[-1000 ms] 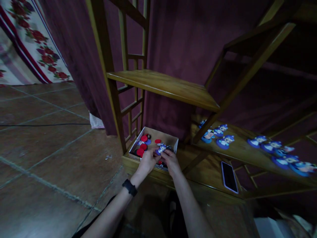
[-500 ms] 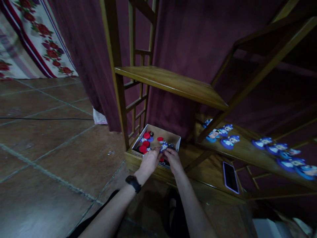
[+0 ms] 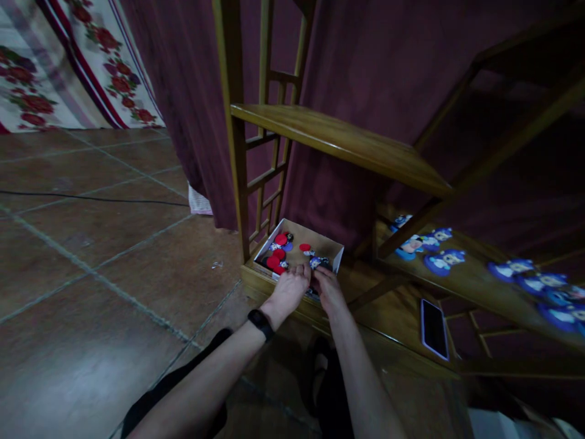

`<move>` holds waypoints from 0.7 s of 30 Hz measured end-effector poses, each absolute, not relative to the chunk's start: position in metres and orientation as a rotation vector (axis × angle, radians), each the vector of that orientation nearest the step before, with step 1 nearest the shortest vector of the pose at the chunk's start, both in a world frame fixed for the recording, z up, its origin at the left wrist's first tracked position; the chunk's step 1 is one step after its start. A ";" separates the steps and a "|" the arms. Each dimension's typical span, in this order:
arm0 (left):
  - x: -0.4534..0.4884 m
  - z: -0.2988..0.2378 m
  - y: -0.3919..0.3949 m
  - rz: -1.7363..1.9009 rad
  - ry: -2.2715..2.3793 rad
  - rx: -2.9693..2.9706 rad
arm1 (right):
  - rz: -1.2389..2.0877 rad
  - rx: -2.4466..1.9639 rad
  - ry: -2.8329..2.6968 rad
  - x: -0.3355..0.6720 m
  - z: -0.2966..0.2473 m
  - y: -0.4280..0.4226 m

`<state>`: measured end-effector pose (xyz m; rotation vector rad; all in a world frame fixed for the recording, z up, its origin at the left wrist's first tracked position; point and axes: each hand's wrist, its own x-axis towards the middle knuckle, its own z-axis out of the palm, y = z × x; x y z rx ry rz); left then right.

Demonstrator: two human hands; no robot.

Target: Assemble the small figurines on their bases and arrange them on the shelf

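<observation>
Figurine (image 3: 316, 262), purple-blue, is pinched at right hand (image 3: 329, 291)'s fingertips, over right side of open box (image 3: 339, 258). Left hand (image 3: 291, 289) curls just beside; its finger grip is hidden, can't tell. Red discs (image 3: 274, 264) lie box-left; phone (image 3: 434, 329) on lower shelf (image 3: 388, 311).

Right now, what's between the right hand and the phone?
In the head view, a slanting wooden bar and a stretch of the lower shelf board lie between the right hand and the phone.
</observation>
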<state>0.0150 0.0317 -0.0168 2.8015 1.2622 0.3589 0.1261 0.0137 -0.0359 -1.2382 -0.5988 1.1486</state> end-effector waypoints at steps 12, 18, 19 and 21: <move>0.014 -0.019 0.025 0.452 1.159 2.835 | 1.227 -1.216 -0.560 0.129 -0.029 0.006; 0.014 -0.020 0.024 0.448 1.178 2.814 | 1.240 -1.212 -0.587 0.130 -0.030 0.003; 0.014 -0.020 0.024 0.451 1.191 2.788 | 1.241 -1.210 -0.589 0.130 -0.030 0.003; 0.012 -0.019 0.026 0.456 1.214 2.703 | 1.233 -1.210 -0.588 0.131 -0.030 0.003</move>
